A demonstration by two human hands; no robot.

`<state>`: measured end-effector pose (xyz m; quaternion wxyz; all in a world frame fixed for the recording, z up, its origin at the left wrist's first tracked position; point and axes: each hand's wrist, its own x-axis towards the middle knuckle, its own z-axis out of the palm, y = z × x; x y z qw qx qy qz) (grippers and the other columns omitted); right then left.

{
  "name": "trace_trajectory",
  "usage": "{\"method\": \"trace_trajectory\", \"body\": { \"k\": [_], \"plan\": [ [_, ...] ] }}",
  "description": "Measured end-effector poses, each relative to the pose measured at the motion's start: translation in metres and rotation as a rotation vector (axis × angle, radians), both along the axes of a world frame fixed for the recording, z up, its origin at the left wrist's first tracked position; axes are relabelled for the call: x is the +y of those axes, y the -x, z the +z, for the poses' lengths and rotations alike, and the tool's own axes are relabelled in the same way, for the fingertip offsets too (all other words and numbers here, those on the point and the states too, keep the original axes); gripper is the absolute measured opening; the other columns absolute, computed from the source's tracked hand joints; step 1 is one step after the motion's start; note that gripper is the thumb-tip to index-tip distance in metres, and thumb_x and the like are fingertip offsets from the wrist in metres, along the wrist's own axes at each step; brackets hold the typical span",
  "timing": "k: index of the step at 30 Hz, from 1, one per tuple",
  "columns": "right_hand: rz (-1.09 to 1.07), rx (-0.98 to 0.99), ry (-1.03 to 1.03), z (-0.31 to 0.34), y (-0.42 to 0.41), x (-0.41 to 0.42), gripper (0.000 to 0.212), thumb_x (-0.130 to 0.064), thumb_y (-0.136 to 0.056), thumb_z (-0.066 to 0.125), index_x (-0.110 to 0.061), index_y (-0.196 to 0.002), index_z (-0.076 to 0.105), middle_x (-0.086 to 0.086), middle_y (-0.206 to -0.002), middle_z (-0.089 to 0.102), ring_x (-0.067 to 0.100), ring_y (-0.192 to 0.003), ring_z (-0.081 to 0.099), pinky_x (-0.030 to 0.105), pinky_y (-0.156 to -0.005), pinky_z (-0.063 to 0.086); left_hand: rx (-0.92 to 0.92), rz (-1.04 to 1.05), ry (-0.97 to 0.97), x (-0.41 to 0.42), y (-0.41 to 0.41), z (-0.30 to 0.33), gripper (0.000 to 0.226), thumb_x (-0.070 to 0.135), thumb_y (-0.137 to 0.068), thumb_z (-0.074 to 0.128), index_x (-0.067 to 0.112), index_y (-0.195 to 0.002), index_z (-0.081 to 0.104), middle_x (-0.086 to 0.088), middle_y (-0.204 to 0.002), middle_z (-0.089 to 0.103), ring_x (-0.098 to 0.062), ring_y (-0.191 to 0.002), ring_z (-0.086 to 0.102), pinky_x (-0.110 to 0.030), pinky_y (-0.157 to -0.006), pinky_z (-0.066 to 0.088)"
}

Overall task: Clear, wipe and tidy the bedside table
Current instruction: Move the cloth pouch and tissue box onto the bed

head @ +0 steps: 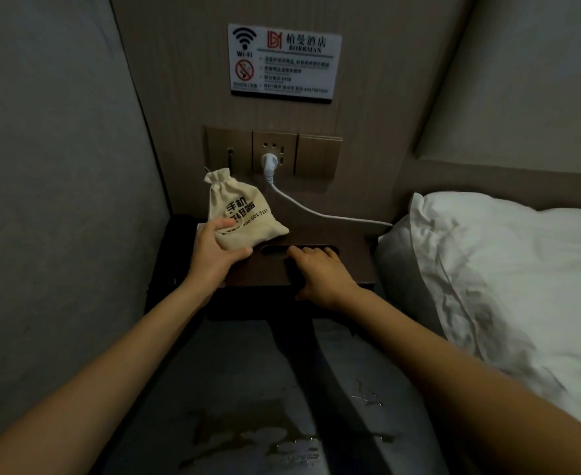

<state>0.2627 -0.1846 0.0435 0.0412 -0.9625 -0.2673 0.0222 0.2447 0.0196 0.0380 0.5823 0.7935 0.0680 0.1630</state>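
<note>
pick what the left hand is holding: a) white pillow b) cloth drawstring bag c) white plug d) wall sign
b: the left hand grips the lower part of the cloth drawstring bag on the bedside table, while the white plug sits in the wall socket.

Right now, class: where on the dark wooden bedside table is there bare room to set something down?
Bare patch: back right of the dark wooden bedside table, between white power cord and right hand. Crowded left: left hand grips the beige drawstring cloth bag.
</note>
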Motion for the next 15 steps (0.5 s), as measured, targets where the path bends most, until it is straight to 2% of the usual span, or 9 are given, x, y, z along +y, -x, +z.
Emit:
{"method": "trace_trajectory", "body": {
  "k": [3, 7, 11, 15],
  "plan": [
    [0.038, -0.002, -0.011, 0.022, 0.01, -0.001, 0.074, -0.029, -0.076, 0.076, -0.016, -0.137, 0.037, 0.009, -0.131, 0.053, 0.032, -0.124, 0.047, 0.05, -0.111, 0.029, -0.061, -0.027, -0.041, 0.001, 0.018, 0.02, 0.059, 0.002, -0.073, 0.08, 0.012, -0.124, 0.054, -0.002, -0.133, 0.041, -0.017, -0.128, 0.043, -0.032, -0.107, 0.041],
    [0.057, -0.011, -0.018, 0.052, 0.025, -0.014, 0.078, -0.029, -0.073, 0.08, -0.017, -0.138, 0.037, 0.008, -0.135, 0.052, 0.03, -0.125, 0.047, 0.043, -0.107, 0.031, -0.108, -0.086, -0.087, -0.006, 0.042, 0.048, 0.064, 0.0, -0.072, 0.081, 0.013, -0.127, 0.052, -0.003, -0.135, 0.039, -0.011, -0.127, 0.041, -0.013, -0.099, 0.036],
    [0.066, -0.02, -0.035, 0.086, 0.045, -0.045, 0.069, -0.026, -0.071, 0.082, -0.016, -0.128, 0.044, 0.007, -0.13, 0.055, 0.029, -0.121, 0.05, 0.04, -0.1, 0.037, -0.143, -0.168, -0.127, -0.033, 0.064, 0.076, 0.066, 0.001, -0.072, 0.081, 0.015, -0.129, 0.05, -0.003, -0.134, 0.038, -0.009, -0.127, 0.04, -0.011, -0.1, 0.034],
    [0.046, -0.028, -0.01, 0.116, 0.065, -0.094, 0.068, -0.023, -0.068, 0.084, -0.014, -0.125, 0.047, 0.007, -0.128, 0.057, 0.029, -0.118, 0.052, 0.042, -0.096, 0.042, -0.178, -0.252, -0.127, -0.076, 0.079, 0.097, 0.065, 0.003, -0.074, 0.08, 0.015, -0.131, 0.049, -0.001, -0.135, 0.038, -0.008, -0.127, 0.039, -0.018, -0.105, 0.034]
  ]
}}
